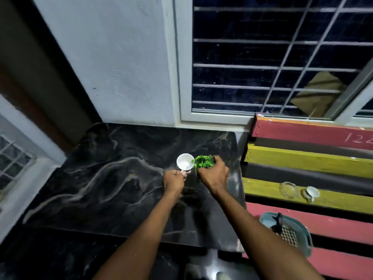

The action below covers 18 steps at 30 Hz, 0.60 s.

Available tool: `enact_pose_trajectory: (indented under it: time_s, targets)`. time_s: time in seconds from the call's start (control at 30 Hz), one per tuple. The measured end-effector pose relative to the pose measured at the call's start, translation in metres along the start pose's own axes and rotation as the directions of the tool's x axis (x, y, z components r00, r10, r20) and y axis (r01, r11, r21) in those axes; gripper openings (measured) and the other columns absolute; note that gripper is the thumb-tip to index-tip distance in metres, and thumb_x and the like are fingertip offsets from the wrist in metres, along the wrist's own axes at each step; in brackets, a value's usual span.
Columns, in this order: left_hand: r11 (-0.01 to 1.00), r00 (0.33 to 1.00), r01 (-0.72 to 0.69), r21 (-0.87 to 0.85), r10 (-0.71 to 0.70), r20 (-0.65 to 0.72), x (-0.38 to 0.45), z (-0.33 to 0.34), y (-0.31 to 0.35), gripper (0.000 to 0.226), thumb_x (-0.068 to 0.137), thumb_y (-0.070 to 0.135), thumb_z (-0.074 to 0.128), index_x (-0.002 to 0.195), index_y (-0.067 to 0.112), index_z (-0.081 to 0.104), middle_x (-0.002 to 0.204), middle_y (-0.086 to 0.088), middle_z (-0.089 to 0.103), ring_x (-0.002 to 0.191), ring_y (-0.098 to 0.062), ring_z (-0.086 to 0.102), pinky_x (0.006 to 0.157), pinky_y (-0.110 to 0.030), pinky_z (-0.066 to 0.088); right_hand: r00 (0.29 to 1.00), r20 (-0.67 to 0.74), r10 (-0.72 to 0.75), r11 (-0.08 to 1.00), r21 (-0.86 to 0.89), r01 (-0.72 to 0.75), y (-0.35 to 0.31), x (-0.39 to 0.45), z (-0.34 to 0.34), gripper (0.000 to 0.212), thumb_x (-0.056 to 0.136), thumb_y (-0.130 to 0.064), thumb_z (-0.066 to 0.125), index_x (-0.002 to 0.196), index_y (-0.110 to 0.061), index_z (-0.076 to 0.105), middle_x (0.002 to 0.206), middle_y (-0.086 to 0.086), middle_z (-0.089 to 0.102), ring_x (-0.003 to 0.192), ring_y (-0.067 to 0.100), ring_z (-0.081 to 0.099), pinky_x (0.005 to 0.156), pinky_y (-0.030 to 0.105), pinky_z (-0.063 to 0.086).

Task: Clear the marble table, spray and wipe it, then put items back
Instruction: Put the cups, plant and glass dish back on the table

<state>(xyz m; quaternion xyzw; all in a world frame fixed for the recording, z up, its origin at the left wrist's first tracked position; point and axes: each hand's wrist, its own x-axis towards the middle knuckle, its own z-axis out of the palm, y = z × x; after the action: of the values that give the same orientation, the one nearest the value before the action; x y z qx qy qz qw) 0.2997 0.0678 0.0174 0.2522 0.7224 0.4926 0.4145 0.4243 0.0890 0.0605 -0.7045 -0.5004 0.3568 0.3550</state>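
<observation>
Both hands work at the centre of the frame, over the right part of the black marble bench (113,178). The left hand (174,181) pinches the handle of a white cup (184,162), whose mouth faces the camera and looks empty. The right hand (214,174) curls round a small pot of bright green leafy plant (203,161), just right of the cup and almost touching it. The bench top is dark and glossy with pale, wavy veins. At the right of the frame lies a slatted wooden pallet (310,158) painted pink and yellow; on a yellow slat sit a clear glass dish (289,189) and a small white piece (312,192), and lower down a teal basket (290,233). A barred window (262,57) fills the upper right.
</observation>
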Motion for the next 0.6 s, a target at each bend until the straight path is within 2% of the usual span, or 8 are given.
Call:
enact_pose_trajectory:
  time_s: [0.13,0.27,0.33,0.4,0.47,0.6]
  targets:
    - [0.999,0.995,0.03,0.015,-0.029,-0.091,0.021,-0.067,0.002,0.017,0.084,-0.003,0.067,0.067,-0.003,0.072,0.075,-0.016,0.067,0.078,-0.02,0.061,0.074,-0.032,0.049,0.997,0.07,-0.031,0.999,0.031,0.029,-0.032,-0.028,0.054,0.037,0.061,-0.035,0.078,0.094,-0.023,0.067,0.086,-0.003,0.074,0.082,0.021,0.068,0.069,0.024,0.047]
    - [0.996,0.986,0.061,-0.061,-0.07,-0.149,0.045,-0.108,-0.001,0.036,0.085,-0.006,0.066,0.053,0.009,0.061,0.072,-0.015,0.064,0.081,-0.022,0.059,0.079,-0.038,0.052,0.992,0.126,-0.023,1.0,0.018,0.021,-0.055,-0.039,0.098,0.04,0.056,-0.037,0.076,0.094,-0.025,0.067,0.085,-0.005,0.072,0.078,0.019,0.065,0.07,0.022,0.048]
    - [0.993,0.979,0.086,-0.077,-0.099,-0.18,0.059,-0.124,-0.005,0.04,0.084,-0.006,0.066,0.049,0.012,0.059,0.06,-0.009,0.059,0.077,-0.021,0.057,0.074,-0.036,0.047,0.989,0.146,-0.022,1.0,0.021,0.02,-0.064,-0.039,0.119,0.039,0.054,-0.037,0.074,0.091,-0.028,0.066,0.083,-0.007,0.071,0.077,0.018,0.064,0.07,0.022,0.047]
    - [0.991,0.973,0.103,-0.082,-0.118,-0.196,0.075,-0.138,-0.007,0.041,0.083,-0.006,0.067,0.048,0.013,0.058,0.053,-0.003,0.057,0.074,-0.019,0.056,0.074,-0.04,0.05,0.987,0.159,-0.016,1.0,0.023,0.012,-0.071,-0.036,0.139,0.036,0.056,-0.037,0.074,0.09,-0.029,0.065,0.084,-0.008,0.072,0.078,0.017,0.066,0.07,0.022,0.048]
    - [0.99,0.974,0.111,-0.084,-0.126,-0.191,0.096,-0.15,-0.008,0.037,0.084,-0.005,0.066,0.051,0.01,0.06,0.061,-0.01,0.06,0.078,-0.022,0.058,0.081,-0.045,0.056,0.988,0.151,0.005,1.0,0.02,-0.008,-0.077,-0.028,0.16,0.035,0.058,-0.036,0.076,0.091,-0.029,0.066,0.086,-0.007,0.073,0.08,0.017,0.067,0.071,0.025,0.052]
    - [0.988,0.971,0.129,-0.083,-0.143,-0.191,0.141,-0.165,-0.008,0.034,0.086,-0.003,0.067,0.055,0.009,0.062,0.065,-0.011,0.063,0.08,-0.023,0.061,0.077,-0.037,0.051,0.992,0.117,0.042,0.999,-0.006,-0.042,-0.083,0.0,0.202,0.042,0.06,-0.039,0.076,0.099,-0.026,0.067,0.089,-0.003,0.073,0.085,0.021,0.069,0.079,0.033,0.06]
